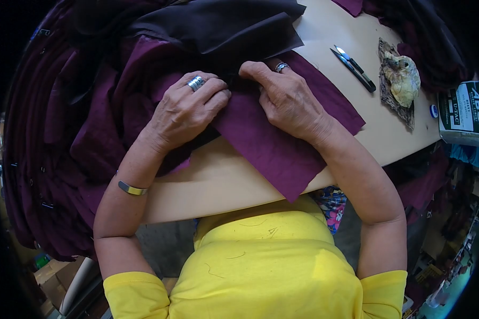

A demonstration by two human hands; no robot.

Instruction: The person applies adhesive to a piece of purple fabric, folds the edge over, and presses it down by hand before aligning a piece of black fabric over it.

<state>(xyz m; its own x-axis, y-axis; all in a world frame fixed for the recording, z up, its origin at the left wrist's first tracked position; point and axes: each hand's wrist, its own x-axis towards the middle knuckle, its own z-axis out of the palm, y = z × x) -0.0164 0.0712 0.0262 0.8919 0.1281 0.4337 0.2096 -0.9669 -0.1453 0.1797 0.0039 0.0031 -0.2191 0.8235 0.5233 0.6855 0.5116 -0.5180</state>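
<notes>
Plum-coloured fabric (pixel 271 149) lies across the table under both hands, one pointed corner hanging over the front edge. My left hand (pixel 189 109), with a wide silver ring, has its fingers curled closed on the cloth. Close beside it, my right hand (pixel 287 101) is closed too, thumb and forefinger pinched at the fabric's upper edge. The fingertips of both hands nearly meet, and the exact spot they grip is partly hidden. Black fabric (pixel 223 29) lies bunched just beyond the hands.
Thread snips (pixel 354 68) lie on the table (pixel 197 186) to the right. Near them are a crumpled yellowish scrap (pixel 402 80) on a dark patterned piece, a small blue-and-white round item (pixel 434 111) and an ABC box (pixel 463 114). A large heap of plum cloth (pixel 42 149) hangs at the left.
</notes>
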